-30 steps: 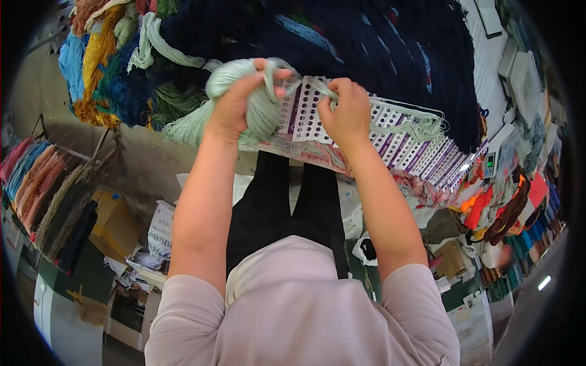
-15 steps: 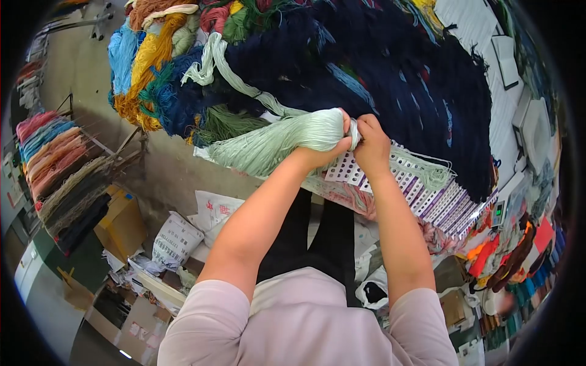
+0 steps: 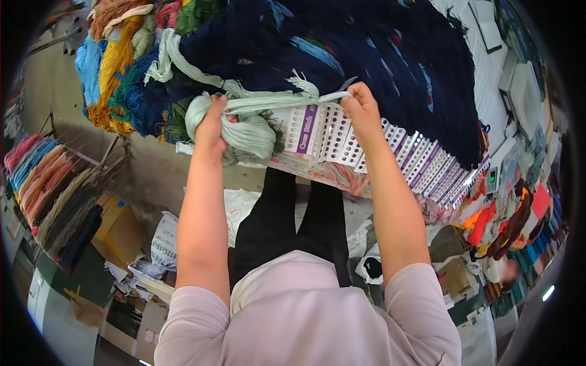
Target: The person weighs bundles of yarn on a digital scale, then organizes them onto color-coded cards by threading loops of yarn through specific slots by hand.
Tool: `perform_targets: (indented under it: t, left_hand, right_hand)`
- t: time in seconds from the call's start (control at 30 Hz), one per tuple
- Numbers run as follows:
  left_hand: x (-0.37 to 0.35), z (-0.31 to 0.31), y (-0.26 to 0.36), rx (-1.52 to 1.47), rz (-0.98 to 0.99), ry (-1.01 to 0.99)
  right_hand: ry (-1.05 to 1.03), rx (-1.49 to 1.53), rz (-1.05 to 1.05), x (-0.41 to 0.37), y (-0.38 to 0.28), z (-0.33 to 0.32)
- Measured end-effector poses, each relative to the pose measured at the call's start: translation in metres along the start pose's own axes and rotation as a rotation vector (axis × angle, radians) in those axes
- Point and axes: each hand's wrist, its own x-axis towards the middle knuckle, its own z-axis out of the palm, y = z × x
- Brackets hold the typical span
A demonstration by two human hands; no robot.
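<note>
A pale green thread skein (image 3: 253, 135) is bunched in my left hand (image 3: 212, 129), whose fingers wrap round it. From there a strand of the same thread stretches across to my right hand (image 3: 363, 108), which pinches it between thumb and fingers. A small dark pointed thing sticks out by the right fingertips. A knotted tuft stands up midway along the strand. Under it lie white thread cards (image 3: 302, 131) with rows of holes and purple print. Another pale green hank (image 3: 177, 58) rests on the dark navy thread pile (image 3: 262, 49) behind my hands.
Coloured hanks, with yellow thread (image 3: 116, 55) among them, hang at the left end of the table. A rack of skeins (image 3: 52, 177) and a cardboard box (image 3: 119, 229) stand left. At the right are a scale with a green display (image 3: 492, 177) and more coloured thread.
My hands have moved apart, the left one leftward with the bunched skein. A strand now stretches between them, and the thread cards show more. The view has shifted slightly.
</note>
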Motion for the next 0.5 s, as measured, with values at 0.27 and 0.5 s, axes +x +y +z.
perform_targets:
  t: [0.27,0.5]
  left_hand:
    - [-0.016,-0.012,0.077,-0.065,0.499,0.098]
    - [-0.065,0.053,0.148,0.280,0.869,-0.055]
  right_hand:
    - [0.088,-0.950,-0.170,-0.009,0.001,0.035]
    - [0.129,-0.850,-0.241,-0.017,0.012,0.035]
